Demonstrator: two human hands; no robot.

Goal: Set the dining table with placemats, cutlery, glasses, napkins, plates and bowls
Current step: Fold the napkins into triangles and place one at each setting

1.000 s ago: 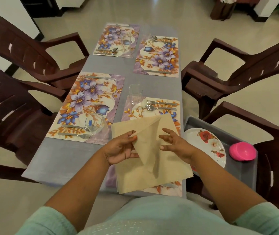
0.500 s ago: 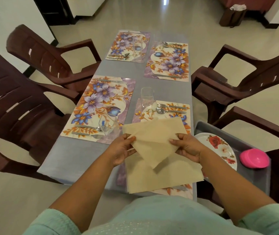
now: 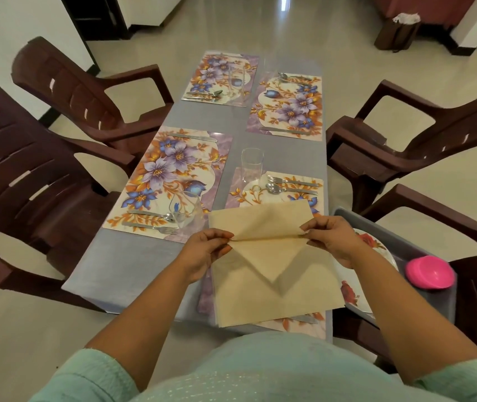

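Your left hand (image 3: 202,250) and right hand (image 3: 333,237) each pinch an end of the napkin (image 3: 269,258), held over the near placemat (image 3: 275,195) on the counter (image 3: 115,268). Light, limp cloth: grip corners. Since half a second ago, your hands have spread, tightening the fold.

Four floral placemats (image 3: 173,181) on the table; four brown chairs (image 3: 37,181), two at nine o'clock, two at three; three glasses (image 3: 251,165) visible; three forks (image 3: 291,180); three spoons (image 3: 273,188); two hands (image 3: 205,252); one pink bowl (image 3: 430,271) at four o'clock.
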